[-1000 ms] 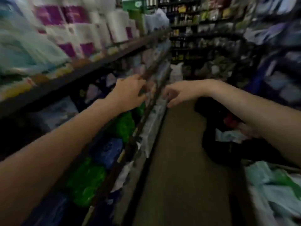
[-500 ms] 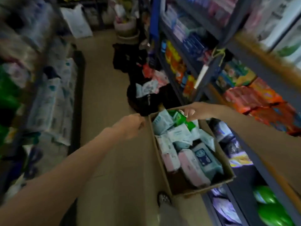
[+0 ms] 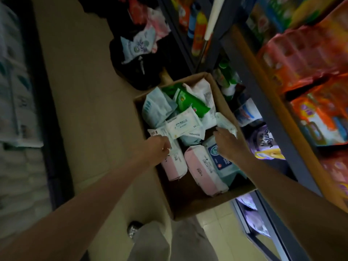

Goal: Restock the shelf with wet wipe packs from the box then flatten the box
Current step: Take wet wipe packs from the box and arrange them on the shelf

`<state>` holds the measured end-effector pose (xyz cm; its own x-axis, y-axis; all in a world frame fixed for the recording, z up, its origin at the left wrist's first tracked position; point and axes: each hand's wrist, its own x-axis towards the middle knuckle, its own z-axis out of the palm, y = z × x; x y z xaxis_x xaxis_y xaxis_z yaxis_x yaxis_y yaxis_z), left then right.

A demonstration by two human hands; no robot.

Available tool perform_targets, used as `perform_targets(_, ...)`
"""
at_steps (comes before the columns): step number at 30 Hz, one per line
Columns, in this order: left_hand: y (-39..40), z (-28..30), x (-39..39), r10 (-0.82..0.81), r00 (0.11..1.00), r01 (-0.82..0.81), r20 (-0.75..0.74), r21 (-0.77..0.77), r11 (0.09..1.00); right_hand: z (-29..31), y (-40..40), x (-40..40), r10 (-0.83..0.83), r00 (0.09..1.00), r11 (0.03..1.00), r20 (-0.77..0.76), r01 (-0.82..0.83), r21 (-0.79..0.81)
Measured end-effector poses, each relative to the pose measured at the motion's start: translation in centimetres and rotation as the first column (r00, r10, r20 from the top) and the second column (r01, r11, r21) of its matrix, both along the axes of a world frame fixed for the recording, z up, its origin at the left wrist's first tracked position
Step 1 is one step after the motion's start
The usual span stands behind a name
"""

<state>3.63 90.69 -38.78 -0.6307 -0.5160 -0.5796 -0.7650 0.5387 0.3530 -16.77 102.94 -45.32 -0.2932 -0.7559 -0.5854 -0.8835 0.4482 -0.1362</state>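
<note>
An open cardboard box [image 3: 197, 210] stands on the aisle floor, holding several wet wipe packs: a green one [image 3: 190, 104] at the far end, a white one [image 3: 184, 125] in the middle, a pink one [image 3: 203, 170] and a blue one [image 3: 214, 149] nearer me. My left hand [image 3: 158, 147] is at the box's left wall, fingers curled round the edge of a white pack with a barcode [image 3: 159, 132]. My right hand [image 3: 227, 142] reaches in over the blue pack, its fingertips touching a white pack [image 3: 226, 125] by the right wall.
A black bag [image 3: 135, 68] with more packs lies on the floor beyond the box. The right shelf [image 3: 273, 113] holds orange packages and bottles. The left shelf [image 3: 47, 129] holds pale tissue packs. My grey trouser leg [image 3: 150, 242] is just before the box.
My view swung from the left shelf down to the box. Both hands dropped from shelf height into the box; the left now grips a white pack and the right moved nearer, onto the right-side packs.
</note>
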Motion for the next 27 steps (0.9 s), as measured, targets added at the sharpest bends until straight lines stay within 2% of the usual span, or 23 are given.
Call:
perform_targets(2,-0.2,-1.1,-0.6,0.020,1.000,-0.020,0.003,0.019,1.000,-1.0,-1.2,0.1,-0.103,0.986,0.993,0.129,0.110,-0.051)
perform_targets(4,-0.8,-1.9,-1.2,0.066,0.998,-0.066,-0.014,0.024,0.998,-1.5,-3.3,0.4,-0.187,0.965,0.967,0.182,0.214,-0.141)
perform_targets(8,-2.0,-2.9,-2.0,0.219,0.974,-0.217,-0.052,0.032,0.976,-1.9,-8.1,0.8,-0.061,0.979,0.974,0.194,0.102,-0.205)
perform_targets(10,-2.3,-3.2,-1.7,0.238,0.969,-0.236,-0.068,0.042,0.971,-2.7,-9.7,1.3,0.098,0.994,0.968,0.055,-0.082,-0.238)
perform_targets(12,-2.4,-3.6,-1.0,0.227,0.971,-0.223,-0.073,0.050,0.973,-3.9,-10.6,2.0,0.234,0.968,0.938,-0.091,-0.249,-0.240)
perform_targets(18,-2.8,-5.7,1.3,0.317,0.948,-0.314,-0.017,0.092,0.945,-4.9,-10.5,3.3,0.299,0.898,0.900,-0.323,-0.378,-0.217)
perform_targets(20,-2.7,-5.9,1.7,0.324,0.946,-0.322,-0.004,0.103,0.941,-4.8,-9.5,3.1,0.376,0.901,0.917,-0.219,-0.395,-0.053)
perform_targets(22,-2.6,-5.9,1.9,0.326,0.945,-0.324,-0.010,0.103,0.941,-4.9,-8.4,2.3,0.384,0.918,0.922,-0.104,-0.373,0.106)
perform_targets(27,-2.6,-6.2,1.6,0.360,0.932,-0.353,-0.041,0.115,0.928,-5.4,-9.0,0.7,0.190,0.977,0.981,0.095,-0.192,0.012)
